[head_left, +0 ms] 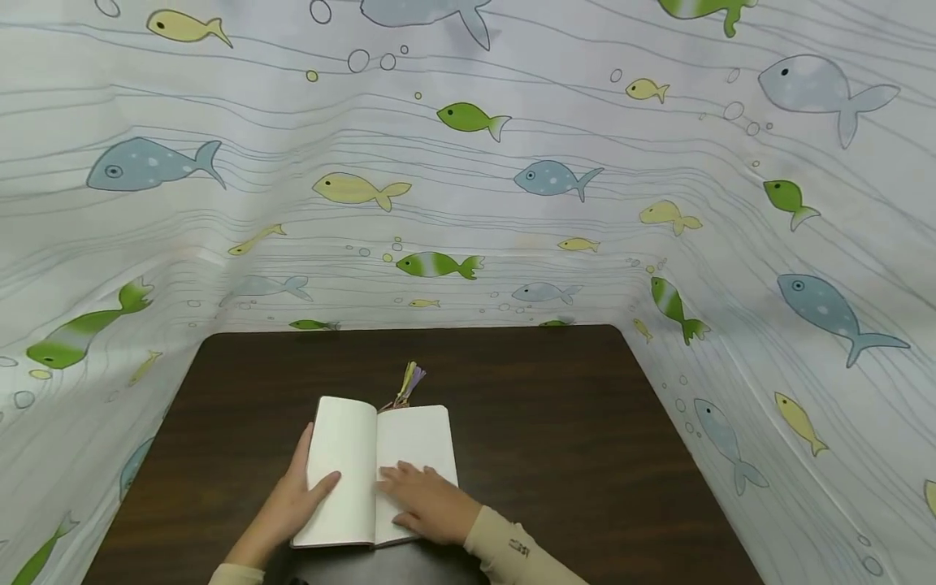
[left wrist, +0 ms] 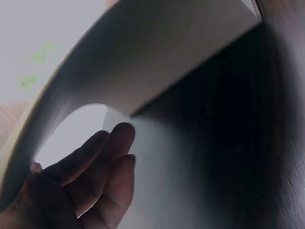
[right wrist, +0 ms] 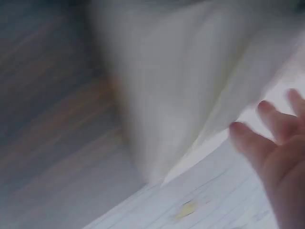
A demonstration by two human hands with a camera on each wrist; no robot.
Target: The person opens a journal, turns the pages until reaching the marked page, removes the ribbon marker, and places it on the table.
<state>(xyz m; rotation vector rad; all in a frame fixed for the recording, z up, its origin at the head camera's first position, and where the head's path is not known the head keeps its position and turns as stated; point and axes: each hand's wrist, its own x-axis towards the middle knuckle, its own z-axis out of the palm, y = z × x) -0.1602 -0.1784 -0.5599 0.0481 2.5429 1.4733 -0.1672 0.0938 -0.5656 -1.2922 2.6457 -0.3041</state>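
An open notebook (head_left: 342, 455) with blank cream pages lies at the near middle of the dark table. My left hand (head_left: 288, 502) grips its left edge, thumb over the page and fingers round the side. From below, the left wrist view catches the fingers (left wrist: 121, 183) bent under the raised dark cover (left wrist: 143, 43). My right hand (head_left: 433, 497) rests on the right page with its fingers spread toward the centre fold. In the right wrist view, those extended fingers (right wrist: 250, 140) are beside the blurred pages (right wrist: 162, 95).
Yellow and purple bookmark tassels (head_left: 411, 380) stick out above the notebook's top edge. The brown wooden table (head_left: 570, 455) extends round it on both sides. A white fish-patterned cloth (head_left: 468, 187) encloses the table's back and sides.
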